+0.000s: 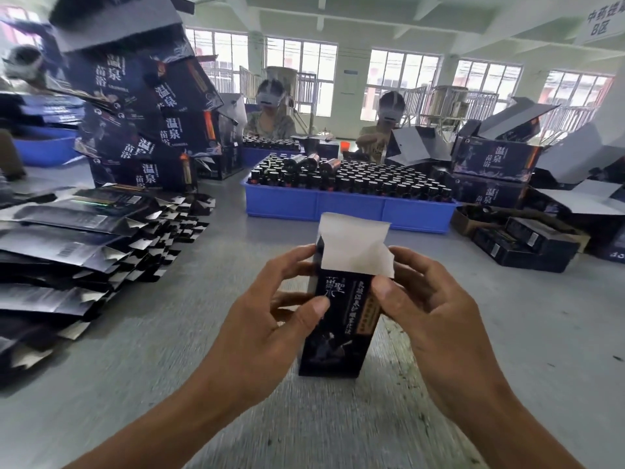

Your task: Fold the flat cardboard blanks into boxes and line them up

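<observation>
One tall dark printed box (333, 326) stands upright on the grey bench (209, 384), bare surface on all sides of it, its white inner flap (353, 243) raised. The left hand (267, 316) and right hand (436, 319) grip its upper sides, fingers curled round the card. Glossy flat blanks (77, 245) lie fanned at left; one blue tray (348, 206) of bottles sits behind.

1. Daylight is coming thru a row of barred windows (402, 81) along the far wall.
2. White ceiling beams (338, 15) are running overhead.
3. Grey work table (216, 333) is filling near & mid view.
4. Hanging sign (605, 22) is showing top right.
</observation>
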